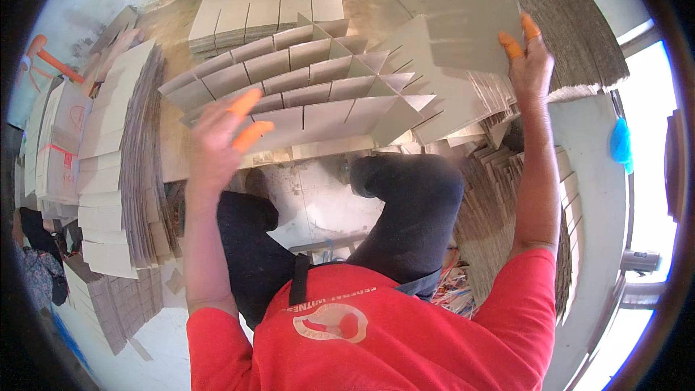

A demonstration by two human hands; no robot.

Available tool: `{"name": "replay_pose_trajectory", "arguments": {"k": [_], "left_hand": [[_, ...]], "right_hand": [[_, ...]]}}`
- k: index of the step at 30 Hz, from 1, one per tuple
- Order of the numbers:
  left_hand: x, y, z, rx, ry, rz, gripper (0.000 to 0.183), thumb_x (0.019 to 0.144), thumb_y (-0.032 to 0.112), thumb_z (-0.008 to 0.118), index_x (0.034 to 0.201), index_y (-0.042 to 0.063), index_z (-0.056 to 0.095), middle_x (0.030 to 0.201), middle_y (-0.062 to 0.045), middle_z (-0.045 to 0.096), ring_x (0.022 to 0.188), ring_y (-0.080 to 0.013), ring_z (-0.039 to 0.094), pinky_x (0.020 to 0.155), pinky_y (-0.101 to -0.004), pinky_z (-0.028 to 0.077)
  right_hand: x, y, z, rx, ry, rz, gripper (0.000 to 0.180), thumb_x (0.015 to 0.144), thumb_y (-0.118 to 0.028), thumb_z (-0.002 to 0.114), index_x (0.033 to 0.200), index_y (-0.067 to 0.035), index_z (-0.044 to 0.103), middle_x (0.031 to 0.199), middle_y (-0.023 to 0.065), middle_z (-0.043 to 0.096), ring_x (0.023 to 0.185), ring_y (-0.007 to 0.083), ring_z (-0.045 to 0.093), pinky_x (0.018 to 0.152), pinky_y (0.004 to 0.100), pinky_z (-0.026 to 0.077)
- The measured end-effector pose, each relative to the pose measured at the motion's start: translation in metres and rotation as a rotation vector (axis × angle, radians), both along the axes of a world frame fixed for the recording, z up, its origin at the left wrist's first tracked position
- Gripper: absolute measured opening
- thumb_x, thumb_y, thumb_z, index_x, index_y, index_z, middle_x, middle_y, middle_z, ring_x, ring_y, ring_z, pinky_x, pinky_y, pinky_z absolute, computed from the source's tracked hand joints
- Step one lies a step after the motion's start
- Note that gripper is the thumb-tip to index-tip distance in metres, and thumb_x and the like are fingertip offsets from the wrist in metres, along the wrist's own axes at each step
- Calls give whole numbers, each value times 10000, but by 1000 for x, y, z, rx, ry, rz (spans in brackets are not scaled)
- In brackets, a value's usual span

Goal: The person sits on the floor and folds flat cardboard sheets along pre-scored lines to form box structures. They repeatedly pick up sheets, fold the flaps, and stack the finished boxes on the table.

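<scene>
Before me on a wooden table is a partly interlocked cardboard divider grid (320, 73), with several long slotted strips standing on edge. One crosswise strip (353, 62) runs through their right part. My left hand (217, 136), slightly blurred, is at the grid's front left with orange-covered fingertips apart; it holds nothing, and whether it touches the strips is unclear. My right hand (531, 62), also with orange finger covers, grips the right edge of a large cardboard sheet (472, 11). Beneath that sheet lie slotted cardboard pieces (456, 95), partly hidden by it.
A stack of slotted cardboard (266, 8) lies behind the grid. Tall cardboard stacks stand at left (117, 119), far right (575, 32) and beside my right leg (488, 201). An orange-handled tool (57, 62) is at far left, near a wrapped bundle (62, 141). A blue bag (620, 144) hangs at right.
</scene>
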State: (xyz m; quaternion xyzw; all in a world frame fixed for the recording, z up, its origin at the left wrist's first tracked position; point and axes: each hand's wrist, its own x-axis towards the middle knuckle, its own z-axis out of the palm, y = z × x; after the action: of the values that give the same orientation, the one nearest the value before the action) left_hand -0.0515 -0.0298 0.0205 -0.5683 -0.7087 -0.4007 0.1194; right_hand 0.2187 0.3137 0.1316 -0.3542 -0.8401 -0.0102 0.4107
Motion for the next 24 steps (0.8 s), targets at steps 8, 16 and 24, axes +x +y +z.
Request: {"name": "replay_pose_trajectory", "arguments": {"k": [8,16,24], "left_hand": [[13,48,-34,-113,40,-103,288,729,109,740,992,13,672,879,-151,669,828,-325,617,742,-403,503],[25,44,-44,-109,-11,-121,172,735,76,723,890,8,690,767,-145,632,749,-313,609,671,-408,498],[28,46,-42,-118,-75,-106,78,761,83,670,811,24,667,776,-157,634,737,-328,597,667,-413,491]], "right_hand": [[-39,-66,50,-421,-22,553,550,823,-54,706,1343,-87,532,1125,49,675,960,76,586,846,260,499],[-52,-78,30,-485,-109,552,542,830,-62,706,1344,-93,536,1043,23,682,894,59,574,828,250,500],[-59,-74,17,-448,-84,604,566,816,-56,718,1348,-102,532,1051,36,689,889,64,576,820,254,500]]}}
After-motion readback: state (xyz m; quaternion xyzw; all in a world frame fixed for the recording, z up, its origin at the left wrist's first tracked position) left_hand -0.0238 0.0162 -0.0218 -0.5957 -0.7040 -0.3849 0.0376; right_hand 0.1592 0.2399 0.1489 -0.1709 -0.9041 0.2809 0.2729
